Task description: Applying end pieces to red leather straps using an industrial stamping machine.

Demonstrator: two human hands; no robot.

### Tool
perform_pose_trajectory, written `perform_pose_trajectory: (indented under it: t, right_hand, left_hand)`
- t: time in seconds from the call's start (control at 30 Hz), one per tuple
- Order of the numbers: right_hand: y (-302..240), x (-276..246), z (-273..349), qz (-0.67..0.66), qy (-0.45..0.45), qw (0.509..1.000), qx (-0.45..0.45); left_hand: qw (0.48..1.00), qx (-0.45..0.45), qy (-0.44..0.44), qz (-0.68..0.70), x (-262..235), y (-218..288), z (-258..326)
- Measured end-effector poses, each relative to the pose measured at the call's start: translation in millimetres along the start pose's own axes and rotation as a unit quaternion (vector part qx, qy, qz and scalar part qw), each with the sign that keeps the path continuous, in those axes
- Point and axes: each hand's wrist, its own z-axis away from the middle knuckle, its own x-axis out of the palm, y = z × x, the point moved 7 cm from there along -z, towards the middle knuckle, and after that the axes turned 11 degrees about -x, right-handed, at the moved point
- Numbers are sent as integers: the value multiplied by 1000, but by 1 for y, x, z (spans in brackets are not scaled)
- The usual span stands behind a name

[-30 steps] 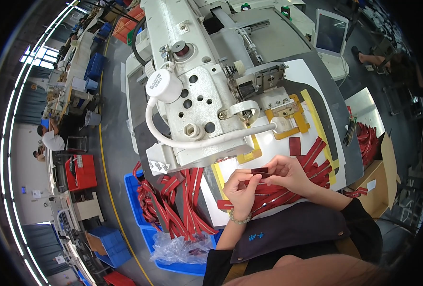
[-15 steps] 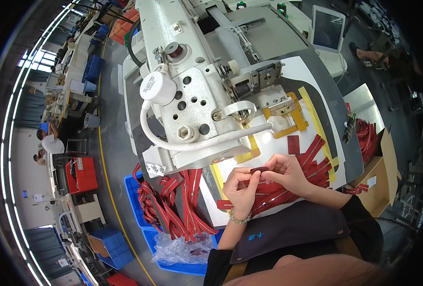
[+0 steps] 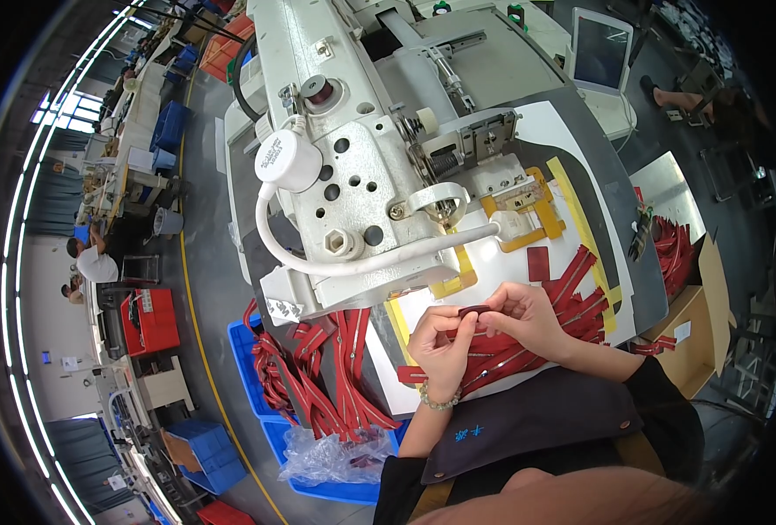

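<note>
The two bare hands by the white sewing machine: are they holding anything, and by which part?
Yes: the bare left hand and bare right hand pinch a small dark-red fabric-like piece by its edges; the exact contact spots are partly hidden.

Several rows of small dark print are carried by the round white motor cap [image 3: 288, 161]; too small to be read reliably. Bold dark marks are seen on the white corner cover [image 3: 280, 294], partly cut by the tilt. Blue characters are set on the dark apron [image 3: 528, 418]. A white label [image 3: 682, 332], text unreadable, is stuck on the cardboard box [image 3: 711, 302]. Wall sheet [image 3: 71, 363]: can't be read.
</note>
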Motion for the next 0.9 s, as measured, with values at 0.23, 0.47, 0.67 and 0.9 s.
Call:
perform_pose_trajectory:
  t: [0.23, 0.47, 0.67, 0.9]
  right_hand:
    - [0, -1, 1, 31, -1, 1000, -1]
    - [-3, -1, 0, 2, 8, 1000, -18]
    - [1, -3, -2, -3, 21, 1000, -9]
    - [2, -4, -3, 2, 26, 1000, -5]
  left_hand:
    - [1000, 15, -5, 6, 1, 0, -1]
    - [975, -98, -135, -149, 7, -13, -7]
    - [980, -84, -95, -156, 14, -1, -8]
    - [982, -72, -74, -156, 12, -7, -7]
